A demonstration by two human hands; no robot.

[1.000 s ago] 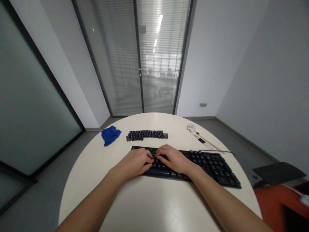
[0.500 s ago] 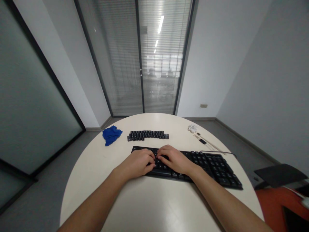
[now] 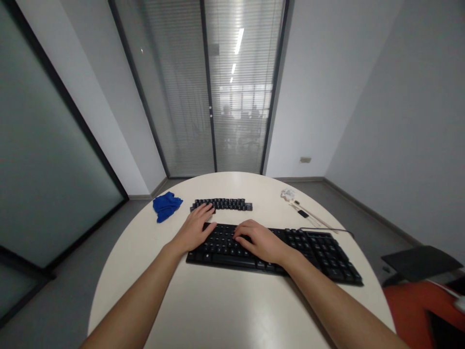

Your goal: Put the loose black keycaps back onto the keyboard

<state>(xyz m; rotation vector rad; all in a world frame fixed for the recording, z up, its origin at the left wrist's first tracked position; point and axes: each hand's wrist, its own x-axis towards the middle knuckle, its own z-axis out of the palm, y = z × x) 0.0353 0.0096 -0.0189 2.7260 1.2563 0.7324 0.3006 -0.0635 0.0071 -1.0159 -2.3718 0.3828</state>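
Observation:
A black full-size keyboard [image 3: 225,261] lies across the table before me. Above its left end my left hand [image 3: 192,230] is stretched forward, open, fingers spread, the fingertips over the left part of several rows of loose black keycaps [image 3: 236,203]. Nothing shows in that hand. My right hand [image 3: 259,240] rests on the middle of the keyboard, fingers bent and thumb drawn in to the index finger. Whatever may be between those tips is too small to make out. White-marked keys show to the left of it.
A crumpled blue cloth [image 3: 166,206] lies at the table's left. Back right are a whitish crumpled piece [image 3: 287,195], a small black-ended brush and thin sticks [image 3: 316,215], beside the keyboard's cable [image 3: 327,229]. An orange chair [image 3: 410,310] stands right of the round table [image 3: 203,310].
My left hand has left the keys beside my right hand, moved forward and left, and opened over the loose keycaps. My right hand has stayed on the keyboard.

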